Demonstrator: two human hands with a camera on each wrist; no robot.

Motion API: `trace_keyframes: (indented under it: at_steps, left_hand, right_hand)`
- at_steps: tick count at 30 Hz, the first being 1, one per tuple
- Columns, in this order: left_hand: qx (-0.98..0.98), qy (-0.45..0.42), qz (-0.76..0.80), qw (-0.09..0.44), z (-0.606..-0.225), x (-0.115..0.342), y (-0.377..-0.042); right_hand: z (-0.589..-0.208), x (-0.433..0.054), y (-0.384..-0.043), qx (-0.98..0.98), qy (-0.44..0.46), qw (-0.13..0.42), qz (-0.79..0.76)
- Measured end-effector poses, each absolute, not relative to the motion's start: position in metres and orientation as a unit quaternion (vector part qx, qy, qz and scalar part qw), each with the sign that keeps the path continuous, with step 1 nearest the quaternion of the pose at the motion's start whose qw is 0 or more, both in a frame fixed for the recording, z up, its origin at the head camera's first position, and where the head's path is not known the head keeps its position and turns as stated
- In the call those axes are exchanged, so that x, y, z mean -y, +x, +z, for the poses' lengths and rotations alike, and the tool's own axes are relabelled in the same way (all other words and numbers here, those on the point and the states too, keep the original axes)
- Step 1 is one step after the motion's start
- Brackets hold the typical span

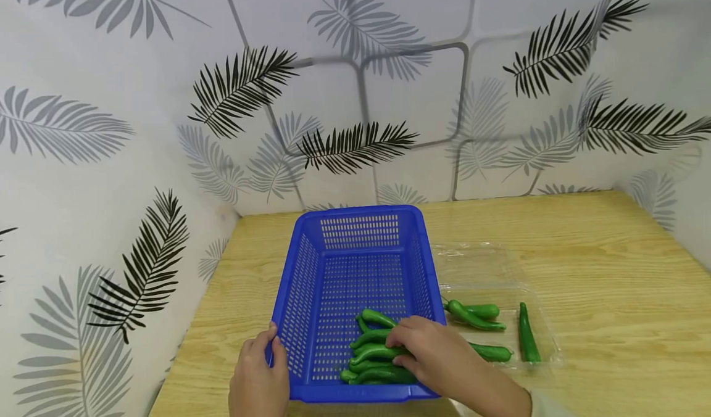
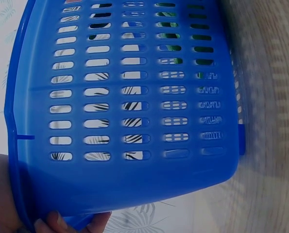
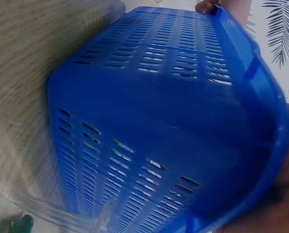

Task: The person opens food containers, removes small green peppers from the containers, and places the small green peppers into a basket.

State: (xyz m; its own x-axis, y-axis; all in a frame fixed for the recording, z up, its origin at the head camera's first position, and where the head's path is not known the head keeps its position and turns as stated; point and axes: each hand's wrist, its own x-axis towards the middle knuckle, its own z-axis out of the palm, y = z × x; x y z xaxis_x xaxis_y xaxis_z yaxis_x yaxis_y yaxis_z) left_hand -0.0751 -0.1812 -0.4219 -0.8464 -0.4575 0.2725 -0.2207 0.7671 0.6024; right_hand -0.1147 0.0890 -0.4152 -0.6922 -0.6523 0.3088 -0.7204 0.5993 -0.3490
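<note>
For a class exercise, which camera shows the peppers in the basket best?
The head view: it looks down onto the peppers inside the basket. Both wrist views show only green glimpses through its slots.

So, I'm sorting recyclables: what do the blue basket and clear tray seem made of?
Blue basket: probably moulded plastic, satin finish, judging by its evenly slotted walls. Clear tray: likely thin, glossy plastic; the tabletop shows through, with bright highlights.

Indoors, room type unclear — a wood-grain table (image 1: 616,263) backed by pale wall covering (image 1: 411,105) in black-and-grey leaf print — homelike, perhaps.
</note>
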Motion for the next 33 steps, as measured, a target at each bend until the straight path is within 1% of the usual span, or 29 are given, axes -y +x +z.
trace_keyframes:
  at_steps: [5,9,14,17,26,28,30,33]
  left_hand:
    - [0.917,0.184,-0.288,0.204,-0.421,0.181,-0.076]
    - [0.919,0.187,-0.289,0.192,-0.421,0.181,-0.075]
    - [0.917,0.185,-0.289,0.201,-0.421,0.181,-0.075]
    - [0.917,0.185,-0.290,0.204,-0.421,0.181,-0.075]
    - [0.919,0.196,-0.289,0.183,-0.421,0.181,-0.077]
    - [0.920,0.196,-0.288,0.182,-0.421,0.181,-0.077]
    - [0.918,0.195,-0.288,0.189,-0.421,0.180,-0.077]
    - [0.917,0.192,-0.287,0.202,-0.422,0.181,-0.077]
  right_hand:
    - [-0.414,-0.084,-0.120,0.901,0.373,0.030,0.220]
    - [-0.416,-0.079,-0.124,0.906,0.366,0.019,0.210]
    - [-0.417,-0.074,-0.128,0.910,0.368,0.020,0.188]
    - [-0.417,-0.073,-0.130,0.912,0.369,0.010,0.179]
    - [-0.415,-0.075,-0.129,0.906,0.374,-0.025,0.196]
    - [-0.413,-0.076,-0.128,0.900,0.386,-0.017,0.202]
    - [-0.410,-0.079,-0.127,0.893,0.399,0.003,0.209]
    - [-0.405,-0.085,-0.126,0.882,0.411,0.063,0.222]
